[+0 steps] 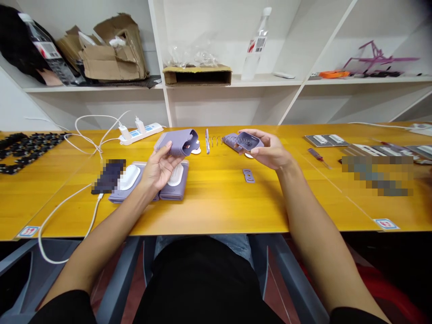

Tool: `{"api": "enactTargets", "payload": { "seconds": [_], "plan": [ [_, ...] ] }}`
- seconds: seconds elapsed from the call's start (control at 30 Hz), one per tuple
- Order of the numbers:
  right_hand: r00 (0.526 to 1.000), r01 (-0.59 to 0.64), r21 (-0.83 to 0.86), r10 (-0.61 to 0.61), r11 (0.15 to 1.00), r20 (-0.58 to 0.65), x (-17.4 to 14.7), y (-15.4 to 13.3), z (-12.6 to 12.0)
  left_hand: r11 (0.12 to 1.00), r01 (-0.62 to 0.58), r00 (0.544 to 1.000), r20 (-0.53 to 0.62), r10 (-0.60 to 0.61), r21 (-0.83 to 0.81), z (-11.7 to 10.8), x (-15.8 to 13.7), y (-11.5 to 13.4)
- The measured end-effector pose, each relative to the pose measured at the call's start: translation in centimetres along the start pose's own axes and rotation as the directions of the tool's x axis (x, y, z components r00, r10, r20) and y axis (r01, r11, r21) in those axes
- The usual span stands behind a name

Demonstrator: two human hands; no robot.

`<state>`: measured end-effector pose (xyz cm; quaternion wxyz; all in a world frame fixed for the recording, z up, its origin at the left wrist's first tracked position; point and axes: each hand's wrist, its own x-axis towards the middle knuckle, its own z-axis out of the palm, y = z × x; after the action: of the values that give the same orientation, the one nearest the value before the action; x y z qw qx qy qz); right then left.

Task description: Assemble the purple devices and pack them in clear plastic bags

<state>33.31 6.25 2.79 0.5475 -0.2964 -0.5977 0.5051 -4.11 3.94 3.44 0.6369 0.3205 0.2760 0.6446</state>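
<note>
My left hand (158,170) is closed around a hollow purple plastic housing (176,140), its open, notched end facing right. In my right hand (272,150) is a smaller purple plastic shell (254,141), tilted with its opening toward me. A coil spring (221,141) stretches leftward from this shell. At its left end stands a thin purple plate (207,141), apart from the left housing. A flat purple piece with slots (249,176) lies on the table between my hands. Another purple part behind the right shell is partly hidden.
Purple units with white pads (173,192) sit below my left hand, beside a blurred dark phone (108,176) on a white cable. A power strip (143,133) stands behind. On the right lie a screwdriver (317,156) and a grey panel (326,140). White shelves (216,105) border the table.
</note>
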Motion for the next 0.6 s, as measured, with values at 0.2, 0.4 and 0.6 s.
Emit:
{"api": "enactTargets", "payload": {
  "seconds": [0.2, 0.4, 0.6],
  "plan": [
    [0.999, 0.027, -0.022, -0.026, 0.999, 0.037, -0.2, -0.1, 1.0, 0.999, -0.043, 0.999, 0.03, 0.043, 0.014, -0.8, 0.5, -0.5],
    [1.0, 0.028, -0.05, -0.028, 0.998, 0.0, -0.1, 0.1, 1.4, 0.995, -0.093, 0.995, 0.045, 0.091, 0.039, -1.2, 0.6, -0.8],
    [0.999, 0.034, -0.056, -0.035, 0.998, -0.008, 0.0, 0.3, 1.7, 0.991, -0.129, 0.991, 0.043, 0.127, 0.045, -1.1, 0.5, -0.8]
  ]
}}
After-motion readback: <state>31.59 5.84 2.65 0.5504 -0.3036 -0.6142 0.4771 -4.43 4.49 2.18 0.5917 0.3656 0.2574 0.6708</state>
